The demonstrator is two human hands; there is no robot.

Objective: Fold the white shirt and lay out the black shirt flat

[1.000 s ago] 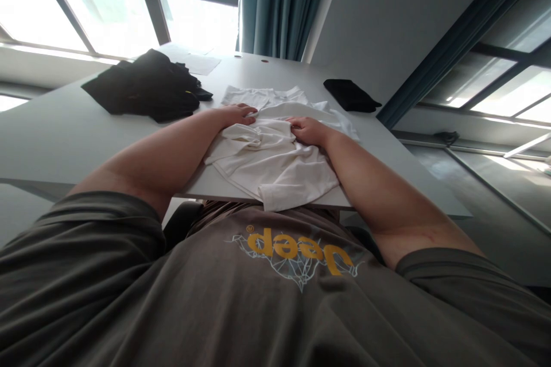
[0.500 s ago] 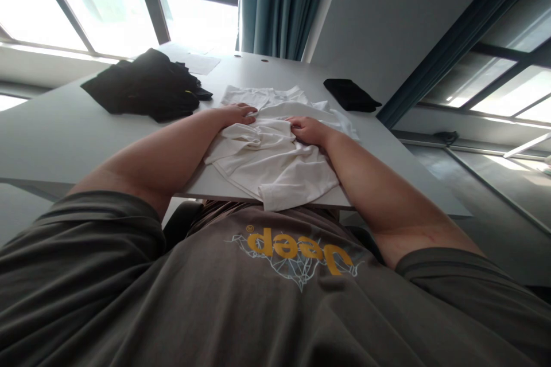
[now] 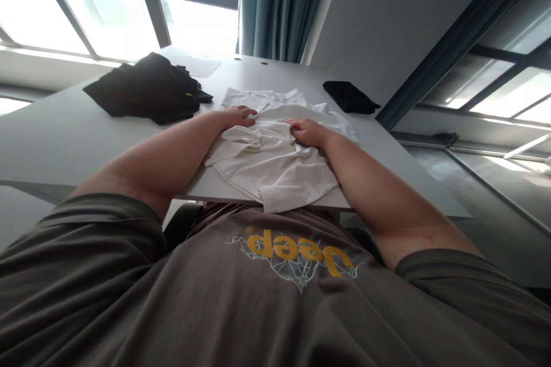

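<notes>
A crumpled white T-shirt (image 3: 275, 166) lies on the white table in front of me, with what looks like its neckline at the far end. Its near edge hangs slightly over the table's front edge. My left hand (image 3: 239, 116) rests on the left side of the cloth, fingers stretched out and spread. On the right side, my right hand (image 3: 308, 131) lies over the fabric with its fingers reaching inward and slightly bent. Folds and wrinkles run between the two hands. Part of the cloth under my palms is hidden.
A heap of black clothing (image 3: 146, 89) sits on the table's left side. Toward the back right lies a folded black cloth (image 3: 350, 97). Pale sheets, perhaps paper (image 3: 201, 66), lie near the far edge of the white table (image 3: 51, 137). Blue curtains (image 3: 279, 6) hang behind.
Both hands stay in the same place on the white T-shirt. The view has tilted very slightly.
</notes>
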